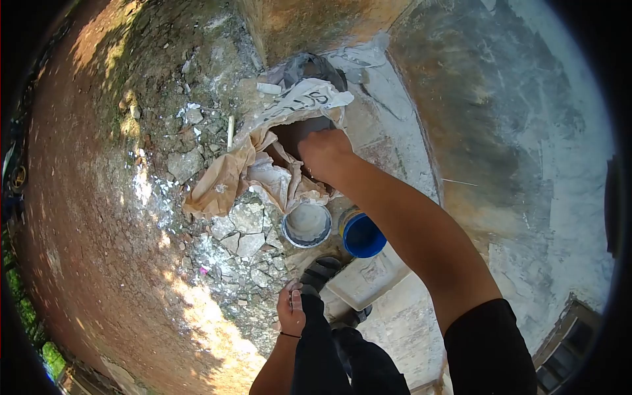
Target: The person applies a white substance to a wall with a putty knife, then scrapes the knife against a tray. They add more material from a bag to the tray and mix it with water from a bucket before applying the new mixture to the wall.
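Resting beside the person's knee (pixel 309 316), the left hand (pixel 290 317) has its fingers bent inward; whether they grip anything cannot be told. To its right and farther forward, the right hand (pixel 325 155) is sunk into the mouth of the torn paper bag (pixel 220 183), its fingers hidden, so that neither their closure nor any grip can be judged. The step in hand appears to be a reach into the bag's interior; the next move, by inference, calls for a lift clear of the crumpled paper lip and of the vessels just beside it. Counted from left to right: one pink scrap (pixel 203 270) amid rubble (pixel 250 245) too plentiful to number; one paper bag, lying on the ground with its mouth open; one pale stick (pixel 230 131) beside it; two hands; one round tub (pixel 307 224) of greyish material; two feet, partly visible; one blue bucket (pixel 364 236), a yellowish rim (pixel 344 218) at its left possibly belonging to a second vessel; and one rectangular tray (pixel 368 280), just below the bucket.
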Motion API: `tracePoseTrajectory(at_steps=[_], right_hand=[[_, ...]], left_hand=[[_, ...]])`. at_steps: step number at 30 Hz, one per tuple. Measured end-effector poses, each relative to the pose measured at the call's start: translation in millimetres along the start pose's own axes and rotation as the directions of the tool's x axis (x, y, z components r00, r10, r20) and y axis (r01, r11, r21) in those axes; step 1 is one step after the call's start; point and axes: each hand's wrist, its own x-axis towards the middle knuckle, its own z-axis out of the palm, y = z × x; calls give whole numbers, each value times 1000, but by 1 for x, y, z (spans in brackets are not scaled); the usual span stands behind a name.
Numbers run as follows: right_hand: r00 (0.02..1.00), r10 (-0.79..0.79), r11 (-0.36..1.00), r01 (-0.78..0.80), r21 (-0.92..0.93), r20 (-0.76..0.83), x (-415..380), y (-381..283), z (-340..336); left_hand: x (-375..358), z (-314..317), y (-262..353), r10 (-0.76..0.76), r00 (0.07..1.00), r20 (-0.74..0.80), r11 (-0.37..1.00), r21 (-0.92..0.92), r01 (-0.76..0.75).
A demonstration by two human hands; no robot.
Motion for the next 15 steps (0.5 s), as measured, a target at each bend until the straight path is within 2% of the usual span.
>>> tracePoseTrajectory(at_steps=[3,5,6,7,9,11,15], right_hand=[[999,-16,997,19,-68,43,4,3,5],[994,51,991,-38,-127,101,4,-1,6],[994,52,991,-39,-129,99,5,-1,7],[994,68,992,-58,-113,90,6,-1,8],[993,86,992,-79,-93,76,9,0,11],[997,75,997,-75,-9,-10,9,3,14],[995,100,995,-99,14,-28,6,3,17]], left_hand=[[-5,-2,-2,-10,1000,-20,1000,16,10],[-6,-4,-2,11,1000,-21,1000,27,-10],[-8,-6,-5,-29,999,-17,999,36,29],[-9,-7,-7,-67,998,-15,997,45,68],[-9,-7,-6,-40,999,-22,998,57,41],[-9,-6,-2,-18,999,-29,997,69,20],[-9,-7,6,-9,999,-34,997,73,12]])
